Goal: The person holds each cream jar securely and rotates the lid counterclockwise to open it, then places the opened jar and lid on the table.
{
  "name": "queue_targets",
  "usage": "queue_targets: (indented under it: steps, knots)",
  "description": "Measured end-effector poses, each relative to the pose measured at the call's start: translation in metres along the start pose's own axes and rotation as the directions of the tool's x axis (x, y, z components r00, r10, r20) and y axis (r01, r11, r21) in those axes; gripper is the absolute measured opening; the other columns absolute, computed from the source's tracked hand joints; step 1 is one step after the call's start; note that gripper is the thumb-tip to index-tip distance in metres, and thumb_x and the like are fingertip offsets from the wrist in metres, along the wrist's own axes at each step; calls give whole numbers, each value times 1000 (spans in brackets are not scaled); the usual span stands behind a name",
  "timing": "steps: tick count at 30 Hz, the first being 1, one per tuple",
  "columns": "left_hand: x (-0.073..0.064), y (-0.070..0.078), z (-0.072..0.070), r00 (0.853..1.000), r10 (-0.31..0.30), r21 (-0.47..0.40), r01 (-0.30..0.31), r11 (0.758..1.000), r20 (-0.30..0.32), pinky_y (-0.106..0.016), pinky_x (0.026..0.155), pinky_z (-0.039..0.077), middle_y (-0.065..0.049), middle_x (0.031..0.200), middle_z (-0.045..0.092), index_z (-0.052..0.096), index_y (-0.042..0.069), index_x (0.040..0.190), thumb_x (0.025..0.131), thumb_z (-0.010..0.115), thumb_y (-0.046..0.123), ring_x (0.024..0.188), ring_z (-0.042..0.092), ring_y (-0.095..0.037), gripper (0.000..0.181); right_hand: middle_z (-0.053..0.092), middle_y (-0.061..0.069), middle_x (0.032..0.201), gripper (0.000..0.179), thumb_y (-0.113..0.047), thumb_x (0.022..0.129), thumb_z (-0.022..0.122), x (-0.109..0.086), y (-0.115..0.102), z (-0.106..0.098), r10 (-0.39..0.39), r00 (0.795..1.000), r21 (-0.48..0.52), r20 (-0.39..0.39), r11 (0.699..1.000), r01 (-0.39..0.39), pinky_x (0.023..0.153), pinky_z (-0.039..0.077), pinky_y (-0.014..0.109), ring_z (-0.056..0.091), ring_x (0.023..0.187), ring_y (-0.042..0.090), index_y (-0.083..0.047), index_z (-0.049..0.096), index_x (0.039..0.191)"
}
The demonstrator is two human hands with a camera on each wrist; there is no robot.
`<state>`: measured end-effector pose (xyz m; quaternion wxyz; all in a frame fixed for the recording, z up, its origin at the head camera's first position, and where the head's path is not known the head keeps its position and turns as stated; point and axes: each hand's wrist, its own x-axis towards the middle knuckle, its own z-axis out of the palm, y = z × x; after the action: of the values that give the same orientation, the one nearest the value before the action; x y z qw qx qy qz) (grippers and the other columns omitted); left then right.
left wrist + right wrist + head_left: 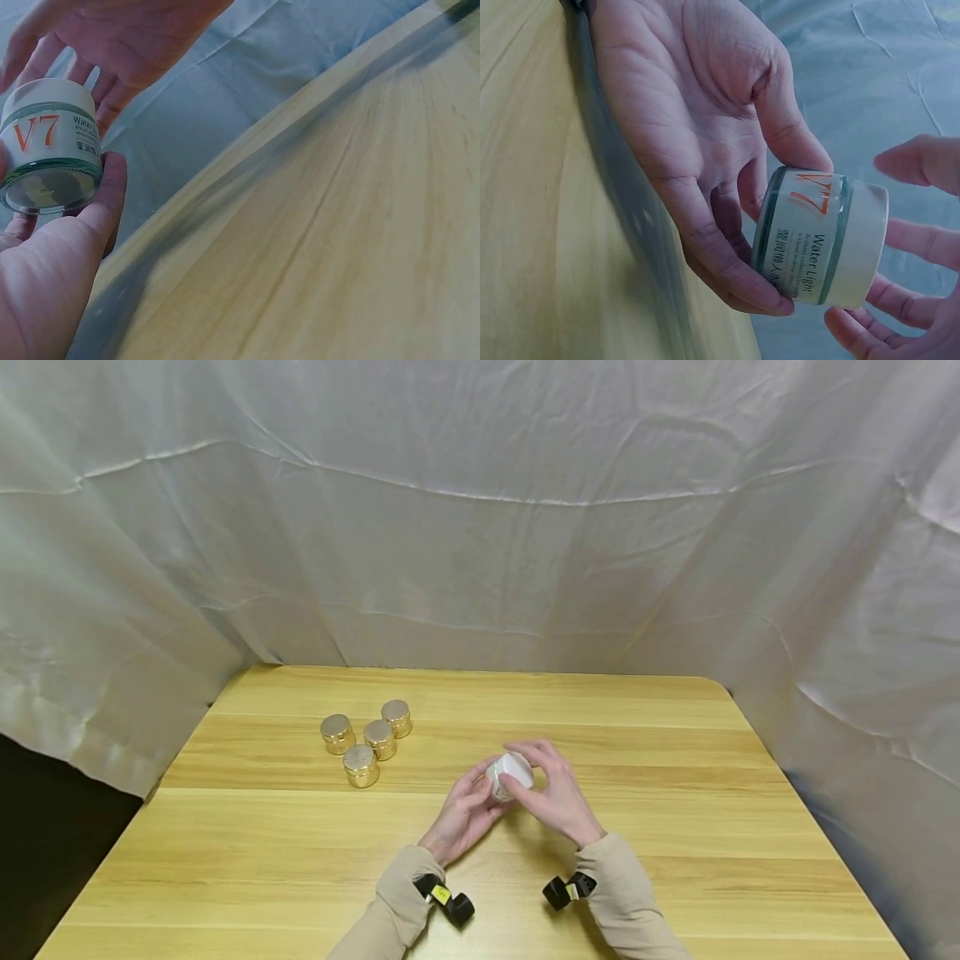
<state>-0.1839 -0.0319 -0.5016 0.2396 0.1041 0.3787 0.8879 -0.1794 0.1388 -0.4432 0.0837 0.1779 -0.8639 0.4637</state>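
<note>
A small white jar (795, 232) with a green-tinted glass rim and orange "V7" lettering is tilted in my left hand (467, 817). The left thumb and fingers grip its body near the base, as the left wrist view shows. My right hand (558, 793) is around the white lid (860, 244), which sits on the jar. Its fingers (904, 300) reach behind the lid, and the thumb stands a little apart from it in the right wrist view. Both hands are raised over the wooden table (675, 827).
Several gold-coloured jars (362, 766) with flat lids stand grouped at the left of the table. Pale curtains (480, 568) hang behind the table and along its sides. A black wrist device (444, 900) is strapped to each sleeve.
</note>
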Motion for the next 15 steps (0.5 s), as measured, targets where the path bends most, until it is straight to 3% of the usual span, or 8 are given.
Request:
queue_targets:
  steps: [8, 15]
  knots:
    - [0, 0, -1, 1000, 5, 5, -5, 1000, 8, -31, 116, 45, -15, 156, 26, 12, -2, 155, 106, 39, 9, 125, 54, -13, 57, 66, 11, 117, 47, -25, 86, 79, 0, 0, 2, 62, 997, -20, -34, 998, -63, 85, 51, 45, 59, 96, 21, -7, 66, 128]
    - [-1, 0, 0, 1000, 2, 2, -2, 1000, 0, -33, 118, 44, -15, 157, 28, 16, -1, 155, 106, 43, 10, 127, 53, -15, 57, 66, 13, 122, 46, -16, 86, 75, 0, -1, 0, 6, 1000, -7, 2, 1000, -6, 91, 51, 55, 61, 106, 28, -7, 65, 129]
